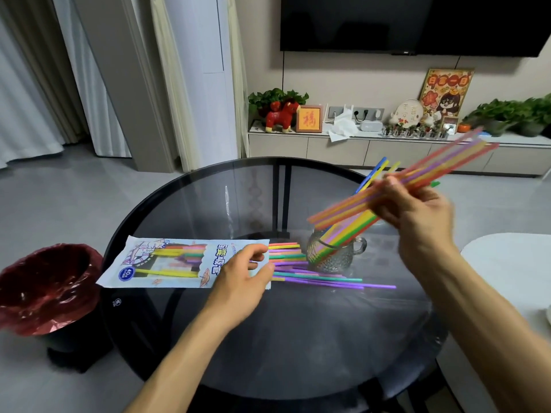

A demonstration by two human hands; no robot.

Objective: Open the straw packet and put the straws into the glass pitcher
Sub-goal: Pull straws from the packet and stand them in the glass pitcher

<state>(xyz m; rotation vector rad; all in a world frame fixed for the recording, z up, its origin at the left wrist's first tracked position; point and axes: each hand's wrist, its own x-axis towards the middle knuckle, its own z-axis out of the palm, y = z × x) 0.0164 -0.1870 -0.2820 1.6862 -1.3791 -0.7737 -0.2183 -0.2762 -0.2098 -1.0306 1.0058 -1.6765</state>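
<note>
A straw bundle was held slanted above the pitcher.

Nearest, the left hand [244, 271] was rested with loosely spread fingers on the packet [179, 262], flat on the tabletop [298, 338]; beyond, the bundle [396, 189] was pinched by the right hand [417, 213], lower ends aimed down-left at the pitcher [334, 254] just beneath.

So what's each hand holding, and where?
Right hand grips a straw bundle near mid-length. Left hand pins the packet at its open end.
</note>
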